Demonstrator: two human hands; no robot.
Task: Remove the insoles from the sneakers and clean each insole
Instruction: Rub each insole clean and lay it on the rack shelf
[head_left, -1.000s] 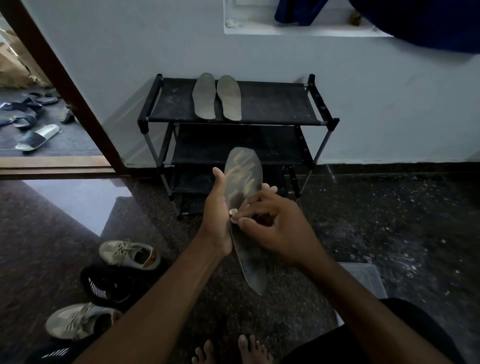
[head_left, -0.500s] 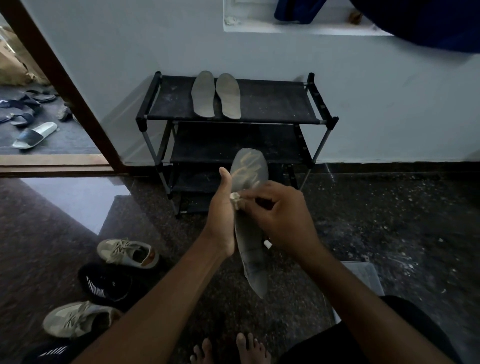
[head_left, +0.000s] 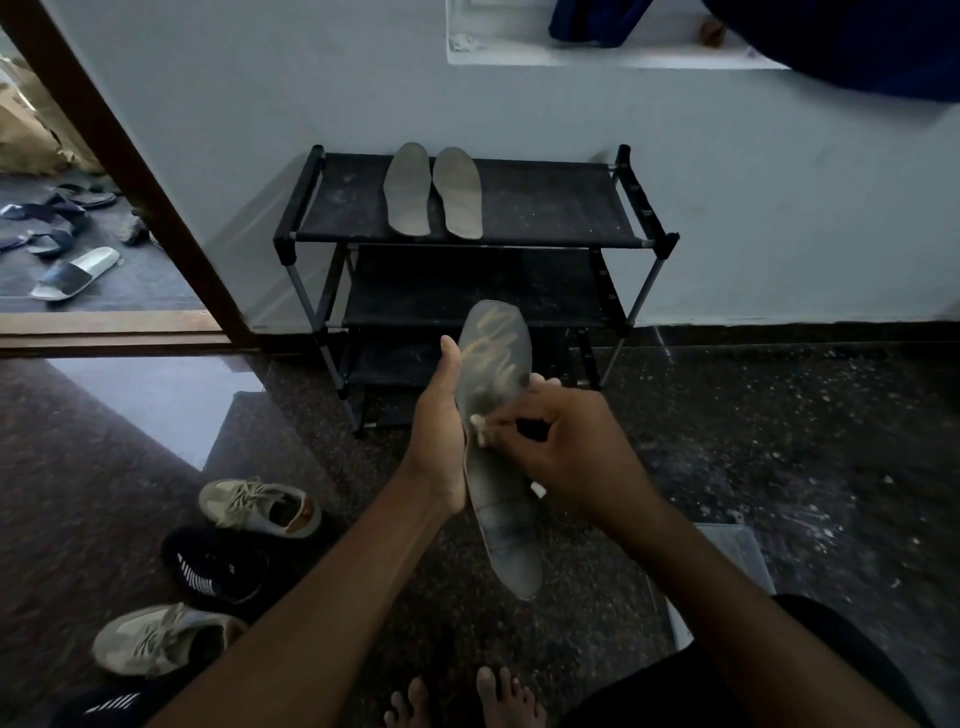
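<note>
The left hand (head_left: 439, 441) gripped a dark insole (head_left: 501, 519) along its left edge, thumb pointing up beside the toe end and the fingers hidden behind it. The insole stood nearly upright in the air in front of the shoe rack (head_left: 545, 208), toe end up and streaked with pale marks. The right hand (head_left: 566, 452) had its fingers curled, pinching a small white wad (head_left: 478, 428) against the middle of the insole – cloth or tissue, I could not tell which.

Two grey insoles (head_left: 408, 189) (head_left: 458, 193) lay side by side on the rack's top shelf, near its middle and left of centre, almost touching.

On the floor to the left, two beige sneakers (head_left: 260, 506) (head_left: 161, 636) lay with a black sneaker (head_left: 218, 569) between them, and another black sneaker (head_left: 104, 701) sat at the bottom left edge. A clear plastic container (head_left: 737, 561) rested on the floor under the right forearm. Bare toes (head_left: 498, 696) showed at the bottom edge – and beyond the door frame, at far left, lay a slide sandal (head_left: 75, 273).
</note>
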